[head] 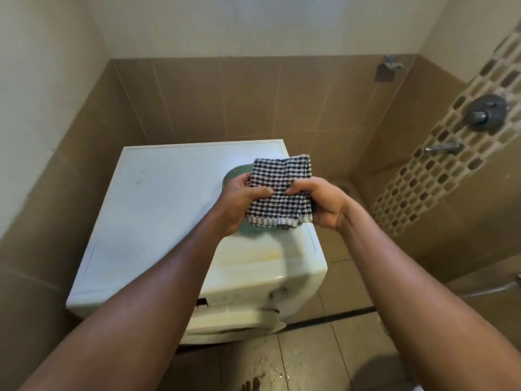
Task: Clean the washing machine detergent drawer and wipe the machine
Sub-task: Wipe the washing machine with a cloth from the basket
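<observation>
A white front-loading washing machine (pixel 158 210) stands against the tiled wall, its top facing me. Above its right side I hold a folded black-and-white checked cloth (pixel 282 179) with both hands. My left hand (pixel 239 201) grips the cloth's left edge, thumb on top. My right hand (pixel 324 201) pinches its right side. Under the cloth, a green bowl (pixel 234 174) sits on the machine's top, mostly hidden. A dark slot (pixel 201 301) shows on the machine's front panel, partly behind my left arm.
Brown tiled walls close in on the left and behind the machine. On the right wall are a shower mixer (pixel 485 112), a tap (pixel 444 148) and a second tap (pixel 392 64) higher up. Wet floor tiles (pixel 310 362) lie in front of the machine.
</observation>
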{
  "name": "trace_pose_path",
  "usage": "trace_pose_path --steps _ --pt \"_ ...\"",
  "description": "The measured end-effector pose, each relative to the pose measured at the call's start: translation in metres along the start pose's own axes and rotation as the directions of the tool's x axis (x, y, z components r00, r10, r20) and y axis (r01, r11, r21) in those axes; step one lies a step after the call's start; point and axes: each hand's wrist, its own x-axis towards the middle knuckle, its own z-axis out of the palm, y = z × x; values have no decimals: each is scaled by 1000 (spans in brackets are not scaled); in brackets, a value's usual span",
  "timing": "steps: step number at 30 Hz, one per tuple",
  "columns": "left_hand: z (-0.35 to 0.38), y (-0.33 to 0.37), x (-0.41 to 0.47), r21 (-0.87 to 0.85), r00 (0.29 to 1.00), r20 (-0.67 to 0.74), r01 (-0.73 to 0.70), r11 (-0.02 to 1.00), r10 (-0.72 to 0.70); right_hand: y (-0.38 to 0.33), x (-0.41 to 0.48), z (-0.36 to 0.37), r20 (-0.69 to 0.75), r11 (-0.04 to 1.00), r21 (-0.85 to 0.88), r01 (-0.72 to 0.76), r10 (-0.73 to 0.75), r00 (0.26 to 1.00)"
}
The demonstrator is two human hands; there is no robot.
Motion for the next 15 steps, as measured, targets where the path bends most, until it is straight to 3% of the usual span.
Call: trace_pose_path --steps 3,5,10,15 --pt "5 -22 -53 11 992 119 35 999 -36 49 -49 0 105 986 168 -11 -7 994" --pt "8 -48 -84 51 988 124 81 995 -87 90 -74 2 113 950 307 -47 12 994" --pt "14 -122 -147 341 989 -118 129 931 -94 196 -119 11 1 879 468 -95 107 994" --pt "1 -174 -193 524 969 -246 108 845 28 258 -143 32 -17 821 556 -129 166 986"
